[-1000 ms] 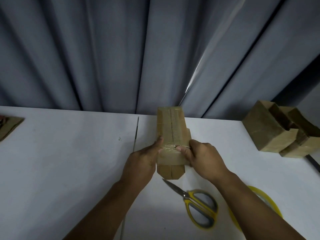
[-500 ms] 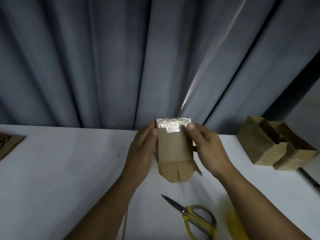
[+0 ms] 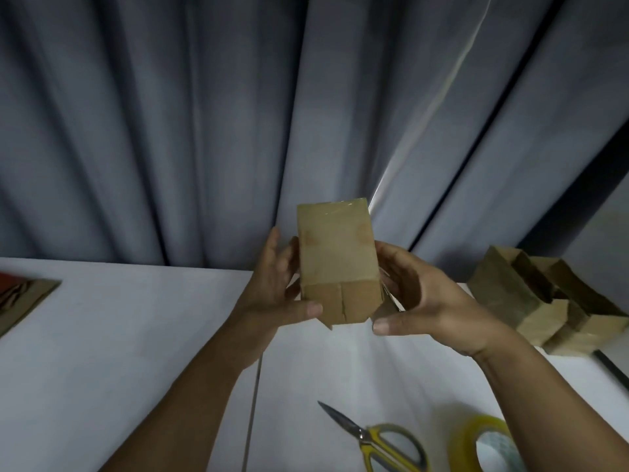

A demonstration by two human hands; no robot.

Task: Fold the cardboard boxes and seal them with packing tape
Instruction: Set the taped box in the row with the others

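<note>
Box: cardboard box [image 3: 337, 264] held above the bench [image 3: 102, 352], top end taped, lower flaps [image 3: 340, 303] bare.
Hands: left hand [image 3: 272, 294] and right hand [image 3: 418, 301] — fingers [image 3: 273, 245] clamped round its sides, thumbs near the flaps.
Advice: square the flaps flush before fetching the tape roll [image 3: 490, 444].

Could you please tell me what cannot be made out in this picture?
Head view only:
- Far faces of the box: hidden by its near face.
- Tape roll: blurred, cut off by the bottom edge.
- Flat cardboard: cut off by the left edge.
</note>
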